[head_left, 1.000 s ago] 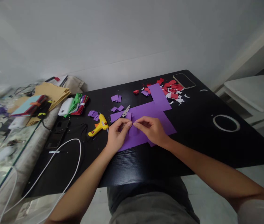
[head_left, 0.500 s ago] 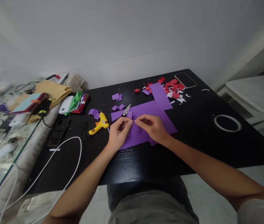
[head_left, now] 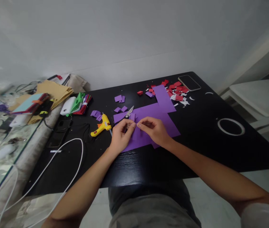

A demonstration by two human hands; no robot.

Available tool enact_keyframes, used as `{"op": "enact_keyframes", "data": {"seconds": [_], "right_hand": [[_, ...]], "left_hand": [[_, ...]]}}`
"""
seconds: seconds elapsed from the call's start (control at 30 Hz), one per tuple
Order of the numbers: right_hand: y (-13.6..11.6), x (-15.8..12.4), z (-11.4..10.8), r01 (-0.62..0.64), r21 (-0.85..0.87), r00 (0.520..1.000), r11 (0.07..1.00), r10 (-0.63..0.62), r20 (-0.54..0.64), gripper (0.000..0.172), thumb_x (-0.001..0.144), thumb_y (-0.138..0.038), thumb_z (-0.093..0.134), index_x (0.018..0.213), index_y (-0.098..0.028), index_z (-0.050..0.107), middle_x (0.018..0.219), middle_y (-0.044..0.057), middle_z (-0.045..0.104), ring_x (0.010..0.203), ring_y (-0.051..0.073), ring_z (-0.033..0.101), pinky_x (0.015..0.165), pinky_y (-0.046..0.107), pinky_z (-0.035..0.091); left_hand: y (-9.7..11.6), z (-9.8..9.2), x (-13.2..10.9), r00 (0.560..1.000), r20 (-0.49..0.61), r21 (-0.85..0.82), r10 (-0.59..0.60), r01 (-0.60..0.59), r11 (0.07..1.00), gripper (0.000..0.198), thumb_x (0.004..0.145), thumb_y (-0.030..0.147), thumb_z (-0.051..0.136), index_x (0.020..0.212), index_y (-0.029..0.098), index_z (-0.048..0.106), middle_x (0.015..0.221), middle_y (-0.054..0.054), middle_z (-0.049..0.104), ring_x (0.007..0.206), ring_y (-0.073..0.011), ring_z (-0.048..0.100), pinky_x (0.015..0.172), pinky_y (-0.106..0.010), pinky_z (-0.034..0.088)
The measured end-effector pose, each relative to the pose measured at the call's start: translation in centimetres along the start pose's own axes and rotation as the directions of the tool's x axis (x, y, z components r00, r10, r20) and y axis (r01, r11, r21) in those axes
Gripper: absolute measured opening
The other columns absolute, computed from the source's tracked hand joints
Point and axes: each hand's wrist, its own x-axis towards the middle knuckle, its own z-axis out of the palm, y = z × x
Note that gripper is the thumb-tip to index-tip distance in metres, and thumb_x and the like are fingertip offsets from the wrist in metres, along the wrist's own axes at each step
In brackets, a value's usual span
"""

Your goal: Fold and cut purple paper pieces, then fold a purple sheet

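Note:
Both hands meet over the purple paper sheets (head_left: pixel 146 110) in the middle of the table. My left hand (head_left: pixel 122 135) is closed in a pinch, thumb against the fingers, on a small purple paper piece (head_left: pixel 137 132). Opposite it, my right hand (head_left: pixel 155 130) pinches the same piece by its other side, and the fingertips nearly touch. The piece blends with the purple behind it, so its exact shape is hard to make out. Scissors (head_left: pixel 129 112) lie with blades apart just beyond my left fingers. A yellow glue gun (head_left: pixel 102 126) rests left of that hand.
Small purple pieces (head_left: pixel 119 98) lie in groups behind the glue gun. Red and white scraps (head_left: pixel 178 95) are scattered beside a phone (head_left: pixel 189 82) at the back right. A white ring (head_left: pixel 231 126) lies on the right. A white cable (head_left: pixel 80 158) loops across the left.
My fingertips shift only slightly around the small purple paper piece, the right hand moving a touch to the left. The other things on the table stay in place.

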Motion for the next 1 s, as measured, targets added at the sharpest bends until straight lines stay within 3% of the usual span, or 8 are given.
{"op": "enact_keyframes", "data": {"seconds": [0.33,0.67,1.0], "right_hand": [[0.43,0.17,-0.24,-0.008,-0.016,1.000,1.000,0.008,0.024,0.014,0.082,-0.036,0.078,0.081,-0.022,0.075,0.081,0.002,0.075,0.078,0.018,0.069,0.079,0.034,0.057],[0.35,0.07,-0.21,-0.021,-0.011,0.999,1.000,0.022,0.041,0.021,0.084,-0.042,0.078,0.085,-0.022,0.073,0.085,0.003,0.075,0.082,0.019,0.070,0.081,0.035,0.057],[0.17,0.18,-0.30,-0.041,-0.005,0.999,0.999,0.042,0.026,0.021,0.082,-0.041,0.079,0.083,-0.021,0.073,0.083,0.003,0.075,0.080,0.019,0.069,0.080,0.034,0.056]], "left_hand": [[-0.27,-0.08,0.22,0.998,0.037,0.116,0.050,-0.054,0.992,0.014,0.094,0.030,0.064,0.089,0.018,0.068,0.078,-0.001,0.067,0.068,-0.0131,0.058,0.067,-0.026,0.046],[-0.13,-0.06,0.10,0.994,0.027,0.167,0.107,-0.111,0.980,0.015,0.096,0.031,0.063,0.090,0.019,0.068,0.078,-0.001,0.068,0.067,-0.0136,0.058,0.066,-0.026,0.046],[-0.25,-0.03,0.03,0.996,0.025,0.158,0.088,-0.091,0.983,0.016,0.097,0.032,0.063,0.092,0.018,0.069,0.079,-0.001,0.068,0.069,-0.0134,0.059,0.068,-0.026,0.048]]}}
